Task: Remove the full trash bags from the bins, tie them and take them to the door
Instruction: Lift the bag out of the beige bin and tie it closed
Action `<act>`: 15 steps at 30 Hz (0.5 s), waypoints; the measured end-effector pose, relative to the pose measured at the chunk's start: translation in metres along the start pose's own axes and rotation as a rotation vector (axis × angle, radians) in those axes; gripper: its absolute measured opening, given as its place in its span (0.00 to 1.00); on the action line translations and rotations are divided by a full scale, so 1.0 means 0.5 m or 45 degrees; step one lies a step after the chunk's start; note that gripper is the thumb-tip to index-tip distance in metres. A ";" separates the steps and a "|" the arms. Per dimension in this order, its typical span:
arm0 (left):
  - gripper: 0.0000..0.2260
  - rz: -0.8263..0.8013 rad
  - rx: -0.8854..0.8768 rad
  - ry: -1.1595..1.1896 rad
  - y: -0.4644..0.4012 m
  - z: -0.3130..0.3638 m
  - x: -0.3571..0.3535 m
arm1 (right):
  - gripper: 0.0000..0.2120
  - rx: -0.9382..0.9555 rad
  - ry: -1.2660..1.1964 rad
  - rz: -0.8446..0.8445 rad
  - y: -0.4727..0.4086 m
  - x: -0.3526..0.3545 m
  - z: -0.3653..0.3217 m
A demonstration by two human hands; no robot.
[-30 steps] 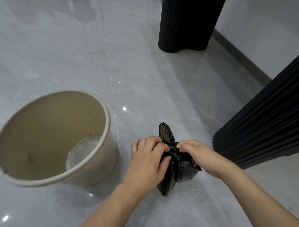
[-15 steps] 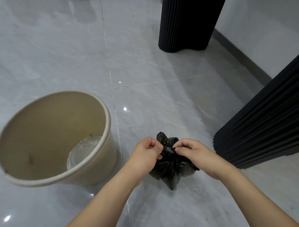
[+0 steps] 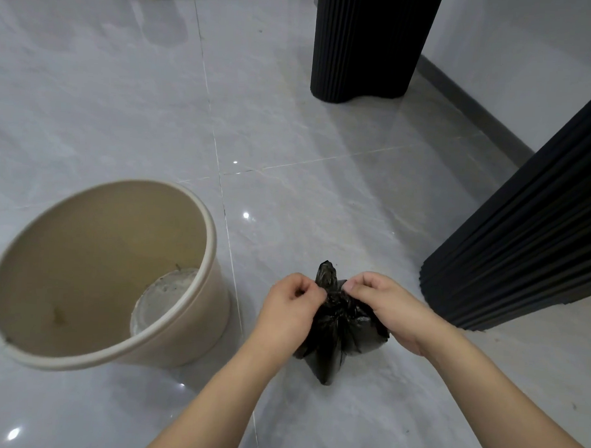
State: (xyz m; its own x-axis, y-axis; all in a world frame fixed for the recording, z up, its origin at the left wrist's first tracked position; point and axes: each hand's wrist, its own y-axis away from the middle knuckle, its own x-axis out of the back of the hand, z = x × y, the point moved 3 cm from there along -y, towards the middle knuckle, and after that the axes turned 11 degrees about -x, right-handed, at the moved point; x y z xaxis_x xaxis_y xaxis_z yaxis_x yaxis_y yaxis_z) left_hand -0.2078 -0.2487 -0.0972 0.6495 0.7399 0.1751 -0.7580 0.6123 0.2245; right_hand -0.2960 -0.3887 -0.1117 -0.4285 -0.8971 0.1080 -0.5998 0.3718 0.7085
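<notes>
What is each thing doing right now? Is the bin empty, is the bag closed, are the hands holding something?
Beige round plastic bin: upright on the floor, no liner, empty apart from dirt specks.
Small black plastic trash bag: out of the bin, on the floor, neck gathered shut.
Left hand: pinching the bag's neck.
Right hand: pinching the bag's neck from the other side.

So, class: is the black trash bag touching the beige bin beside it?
Apart. The head view shows bare grey floor between the black trash bag and the beige bin.
</notes>
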 end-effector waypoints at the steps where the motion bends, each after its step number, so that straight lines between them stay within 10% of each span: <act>1: 0.07 0.030 0.117 0.145 -0.003 0.004 0.000 | 0.05 0.014 -0.025 0.071 -0.002 -0.002 -0.003; 9: 0.08 0.106 0.249 0.100 -0.028 0.024 0.021 | 0.09 0.083 0.062 0.103 -0.011 -0.014 -0.018; 15: 0.14 -0.312 0.396 0.036 -0.021 0.018 0.033 | 0.13 0.262 0.274 0.267 -0.015 -0.001 -0.012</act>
State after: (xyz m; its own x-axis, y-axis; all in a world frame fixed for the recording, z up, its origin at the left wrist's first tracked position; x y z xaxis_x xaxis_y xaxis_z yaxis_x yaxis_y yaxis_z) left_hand -0.1888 -0.2452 -0.0882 0.8039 0.5923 0.0548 -0.5238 0.6612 0.5372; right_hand -0.2871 -0.3927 -0.1128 -0.4177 -0.8179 0.3957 -0.6470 0.5735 0.5024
